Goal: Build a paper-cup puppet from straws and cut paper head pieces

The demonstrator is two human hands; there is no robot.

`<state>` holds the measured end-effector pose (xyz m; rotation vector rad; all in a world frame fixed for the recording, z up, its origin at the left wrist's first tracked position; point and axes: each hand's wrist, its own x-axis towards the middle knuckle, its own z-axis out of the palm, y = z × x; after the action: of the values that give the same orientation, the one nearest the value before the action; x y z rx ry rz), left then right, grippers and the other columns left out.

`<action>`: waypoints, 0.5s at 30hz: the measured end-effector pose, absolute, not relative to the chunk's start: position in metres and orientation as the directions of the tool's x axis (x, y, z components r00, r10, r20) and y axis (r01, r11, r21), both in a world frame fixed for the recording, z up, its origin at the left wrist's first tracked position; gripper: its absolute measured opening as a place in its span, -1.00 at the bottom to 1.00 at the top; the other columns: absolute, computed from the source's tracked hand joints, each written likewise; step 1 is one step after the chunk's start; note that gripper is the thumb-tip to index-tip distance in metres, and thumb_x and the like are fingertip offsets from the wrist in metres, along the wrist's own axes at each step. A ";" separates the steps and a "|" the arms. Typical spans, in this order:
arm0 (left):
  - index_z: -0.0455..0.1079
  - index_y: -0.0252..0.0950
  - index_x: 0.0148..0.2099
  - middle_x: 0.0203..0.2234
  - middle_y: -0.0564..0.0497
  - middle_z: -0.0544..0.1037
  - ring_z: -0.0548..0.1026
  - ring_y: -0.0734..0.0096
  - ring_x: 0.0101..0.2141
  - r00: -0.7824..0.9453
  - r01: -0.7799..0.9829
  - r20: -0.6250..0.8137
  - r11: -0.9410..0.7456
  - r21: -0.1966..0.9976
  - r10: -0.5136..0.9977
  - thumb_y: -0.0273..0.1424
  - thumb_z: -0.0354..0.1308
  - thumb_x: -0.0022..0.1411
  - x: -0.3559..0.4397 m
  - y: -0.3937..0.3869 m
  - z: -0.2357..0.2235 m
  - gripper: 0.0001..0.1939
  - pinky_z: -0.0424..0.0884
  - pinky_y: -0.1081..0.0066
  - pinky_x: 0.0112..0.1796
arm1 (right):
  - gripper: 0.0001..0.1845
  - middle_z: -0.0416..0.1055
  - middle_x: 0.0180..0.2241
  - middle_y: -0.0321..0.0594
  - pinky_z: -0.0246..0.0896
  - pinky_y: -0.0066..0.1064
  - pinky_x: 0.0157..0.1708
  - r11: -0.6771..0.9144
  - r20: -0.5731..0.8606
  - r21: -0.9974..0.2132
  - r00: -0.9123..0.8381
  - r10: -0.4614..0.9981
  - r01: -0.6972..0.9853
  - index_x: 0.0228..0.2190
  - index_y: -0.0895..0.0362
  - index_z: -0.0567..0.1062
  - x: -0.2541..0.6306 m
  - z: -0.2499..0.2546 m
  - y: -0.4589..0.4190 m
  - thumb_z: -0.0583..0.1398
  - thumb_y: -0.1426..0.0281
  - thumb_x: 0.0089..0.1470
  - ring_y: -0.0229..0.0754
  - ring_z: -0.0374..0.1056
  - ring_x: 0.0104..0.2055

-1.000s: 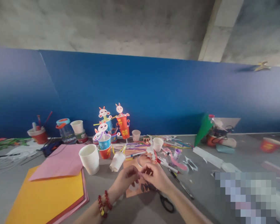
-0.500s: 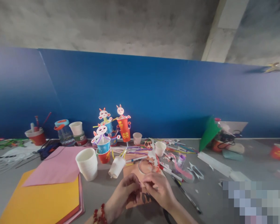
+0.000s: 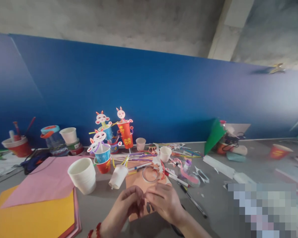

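My left hand [image 3: 130, 205] and my right hand [image 3: 164, 201] meet fingertip to fingertip over a sheet of orange paper [image 3: 136, 181]. The fingers of both are curled and pinched together. Whatever lies between them is too small or too hidden to name. Dark oval shapes [image 3: 149, 207] show on the paper just below the fingertips. A roll of clear tape [image 3: 150, 174] rests on the sheet beyond my hands. To the left, a white paper cup [image 3: 118, 177] lies tilted with thin strips sticking out of it.
Stacked white cups [image 3: 81, 175] stand left, beside pink paper [image 3: 47, 181] and yellow paper [image 3: 37, 211]. Behind are rabbit-faced cup figures [image 3: 125, 132]. Markers [image 3: 177, 179], a pen [image 3: 193, 201], scissors [image 3: 201, 174] and a glue stick [image 3: 187, 165] lie right. A blue partition [image 3: 149, 89] backs the table.
The view has turned slightly to the right, so the table things sit further left. My hands stay together over the orange paper, with fingertips still pinched.
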<state>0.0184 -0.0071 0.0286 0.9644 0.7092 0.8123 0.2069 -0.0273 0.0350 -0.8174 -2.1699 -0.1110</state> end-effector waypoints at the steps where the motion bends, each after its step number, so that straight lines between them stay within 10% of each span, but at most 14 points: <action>1: 0.39 -0.30 -0.46 -0.66 0.11 0.42 0.38 0.51 -0.68 0.508 -0.262 -0.161 0.329 0.907 0.846 -0.17 0.33 0.05 0.018 -0.007 0.028 -0.69 0.32 0.51 -0.61 | -0.78 0.58 -0.34 -0.24 0.26 -0.42 -0.38 0.789 0.714 -0.175 -0.476 0.513 0.589 -0.24 0.03 0.50 0.205 0.035 -0.027 0.05 0.45 0.29 -0.21 0.41 -0.40; 7: 0.39 -0.31 -0.47 -0.65 0.11 0.41 0.32 0.56 -0.66 0.442 -0.263 -0.145 0.283 0.922 0.885 -0.13 0.40 0.00 0.019 -0.010 0.034 -0.63 0.26 0.53 -0.60 | -0.78 0.56 -0.24 -0.19 0.33 -0.37 -0.23 0.737 0.688 -0.270 -0.412 0.598 0.619 -0.18 0.05 0.49 0.212 0.039 -0.026 0.06 0.46 0.27 -0.15 0.45 -0.23; 15: 0.39 -0.31 -0.46 -0.60 0.12 0.42 0.33 0.57 -0.60 0.395 -0.315 -0.101 0.238 0.919 0.913 -0.16 0.40 0.02 0.017 -0.011 0.038 -0.65 0.25 0.53 -0.49 | -0.67 0.47 -0.09 -0.04 0.38 -0.30 -0.23 0.129 0.580 -0.682 0.425 0.695 0.720 -0.11 0.10 0.40 0.319 0.054 -0.013 0.12 0.16 0.18 -0.06 0.44 -0.20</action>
<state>0.0165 -0.0107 0.0380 0.9776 0.7534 0.9600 0.3188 -0.0131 0.0542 -1.5776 -1.2819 -0.0280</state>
